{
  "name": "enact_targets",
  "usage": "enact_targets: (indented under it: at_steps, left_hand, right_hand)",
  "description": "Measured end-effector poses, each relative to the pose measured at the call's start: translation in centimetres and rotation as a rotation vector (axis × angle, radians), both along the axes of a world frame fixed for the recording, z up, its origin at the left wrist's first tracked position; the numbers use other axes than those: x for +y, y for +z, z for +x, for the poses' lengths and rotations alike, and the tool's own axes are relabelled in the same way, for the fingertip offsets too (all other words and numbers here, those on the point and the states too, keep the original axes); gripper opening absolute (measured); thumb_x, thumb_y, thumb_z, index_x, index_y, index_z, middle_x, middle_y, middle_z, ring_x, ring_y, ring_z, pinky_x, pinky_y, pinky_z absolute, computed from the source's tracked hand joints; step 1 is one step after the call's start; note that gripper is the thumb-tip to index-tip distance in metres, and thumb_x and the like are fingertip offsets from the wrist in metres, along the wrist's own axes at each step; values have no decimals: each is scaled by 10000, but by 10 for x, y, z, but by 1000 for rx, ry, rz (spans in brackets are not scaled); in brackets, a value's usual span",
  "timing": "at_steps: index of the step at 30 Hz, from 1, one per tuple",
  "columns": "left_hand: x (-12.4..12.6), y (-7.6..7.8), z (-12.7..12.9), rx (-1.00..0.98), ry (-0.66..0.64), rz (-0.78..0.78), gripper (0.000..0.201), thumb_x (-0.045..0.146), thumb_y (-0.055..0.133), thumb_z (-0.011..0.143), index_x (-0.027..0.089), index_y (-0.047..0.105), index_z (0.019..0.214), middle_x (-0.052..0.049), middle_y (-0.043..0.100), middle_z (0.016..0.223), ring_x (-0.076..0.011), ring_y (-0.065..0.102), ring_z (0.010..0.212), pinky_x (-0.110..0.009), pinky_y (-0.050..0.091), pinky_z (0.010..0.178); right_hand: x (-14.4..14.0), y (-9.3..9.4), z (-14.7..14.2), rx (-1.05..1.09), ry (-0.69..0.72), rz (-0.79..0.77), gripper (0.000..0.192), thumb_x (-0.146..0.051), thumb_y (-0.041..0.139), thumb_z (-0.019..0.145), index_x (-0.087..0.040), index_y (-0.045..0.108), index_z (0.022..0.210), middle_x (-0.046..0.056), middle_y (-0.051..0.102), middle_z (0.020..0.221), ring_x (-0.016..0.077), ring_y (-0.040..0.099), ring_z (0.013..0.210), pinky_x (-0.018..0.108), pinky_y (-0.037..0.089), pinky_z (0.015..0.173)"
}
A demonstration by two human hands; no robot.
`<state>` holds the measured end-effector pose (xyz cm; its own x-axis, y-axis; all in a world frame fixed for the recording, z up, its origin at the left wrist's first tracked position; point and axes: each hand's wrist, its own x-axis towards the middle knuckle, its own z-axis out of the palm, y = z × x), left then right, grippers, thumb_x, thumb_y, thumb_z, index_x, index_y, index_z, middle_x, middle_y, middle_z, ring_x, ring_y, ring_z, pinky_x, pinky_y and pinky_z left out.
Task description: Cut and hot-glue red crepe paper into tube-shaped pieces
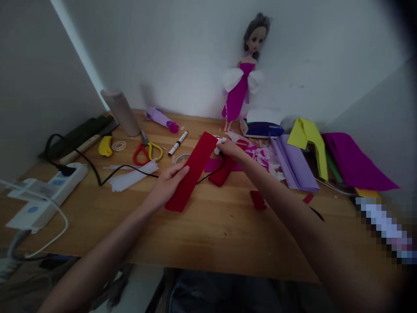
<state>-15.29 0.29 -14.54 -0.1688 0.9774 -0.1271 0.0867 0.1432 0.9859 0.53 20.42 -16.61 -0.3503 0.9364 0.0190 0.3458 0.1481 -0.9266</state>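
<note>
My left hand (169, 184) pinches the lower left edge of a long red strip (195, 169) of crepe paper or felt, its thumb lying on top. The strip is held slanted over the wooden table. At the strip's upper end, my right hand (228, 148) is closed round a small white corded tool (220, 144), which looks like a hot glue gun. Its black cord (143, 170) passes under the strip toward the left. The tool's tip and most of its body are hidden. Behind my right forearm lies a folded red piece (223, 171).
A power strip (48, 195) and cables lie left. White glue sticks (134, 176), red-and-yellow-handled scissors (146, 152), a marker (178, 143) and a grey cylinder (121, 114) stand or lie nearby. A dressed doll (243, 82) leans on the wall; paper scraps (260, 157) and a lilac roll (295, 165) lie right.
</note>
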Motion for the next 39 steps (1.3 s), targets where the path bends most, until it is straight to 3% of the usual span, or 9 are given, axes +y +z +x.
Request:
enact_targets:
  at_steps: [2, 4, 7, 9, 12, 19, 30, 39]
  left_hand:
    - [-2, 2, 2, 73, -16, 4, 346, 461, 558, 842, 184, 715, 977, 0, 631, 712, -99, 470, 552, -202, 335, 499]
    - [-4, 4, 2, 120, -35, -6, 341, 451, 537, 851, 183, 716, 960, 2, 631, 714, -103, 468, 552, -207, 332, 500]
    - [-6, 6, 2, 173, -72, -18, 344, 462, 525, 853, 190, 717, 940, 5, 642, 728, -112, 483, 565, -212, 345, 509]
    - [-7, 6, 2, 227, -93, -20, 350, 476, 520, 854, 197, 724, 905, 4, 652, 737, -121, 501, 591, -216, 360, 526]
    - [-9, 6, 5, 279, -123, -11, 348, 480, 514, 858, 217, 739, 897, 1, 684, 785, -142, 548, 659, -220, 392, 567]
    - [-9, 8, 9, 312, -137, 2, 339, 455, 523, 856, 254, 750, 1006, -5, 739, 887, -181, 624, 746, -248, 464, 639]
    - [-11, 2, 13, 240, -150, -37, 338, 475, 547, 856, 287, 737, 1062, 3, 745, 989, -198, 655, 862, -257, 504, 727]
    - [-10, 4, 13, 198, -148, -74, 341, 479, 563, 842, 274, 740, 1048, -14, 742, 980, -197, 641, 824, -234, 474, 632]
  right_hand:
    - [-12, 9, 10, -46, -63, 111, 95, -156, 579, 866, -149, 625, 949, 92, 639, 1065, 208, 603, 984, 372, 490, 874]
    - [-30, 21, 22, -30, -93, 227, 176, -99, 530, 851, -182, 596, 993, 89, 614, 1135, 203, 574, 1051, 368, 455, 927]
    - [-56, 35, 40, 65, 88, 510, 186, -143, 509, 874, -243, 582, 1013, 38, 620, 1064, 173, 597, 997, 357, 468, 924]
    - [-69, 40, 50, 106, 207, 578, 131, -183, 523, 887, -254, 598, 967, 23, 623, 994, 170, 606, 978, 357, 477, 922]
    - [-80, 39, 60, 128, 263, 530, 89, -214, 547, 893, -253, 607, 946, 20, 628, 981, 169, 609, 979, 353, 492, 912]
    - [-91, 30, 72, 151, 242, 351, 87, -266, 634, 860, -246, 586, 929, 6, 619, 943, 150, 618, 875, 332, 516, 834]
    - [-90, 29, 81, 123, 252, 366, 65, -265, 633, 862, -224, 584, 854, 1, 593, 874, 136, 569, 822, 294, 471, 764]
    - [-89, 28, 80, 144, 254, 328, 64, -263, 622, 855, -225, 572, 840, -3, 594, 867, 139, 573, 817, 296, 477, 765]
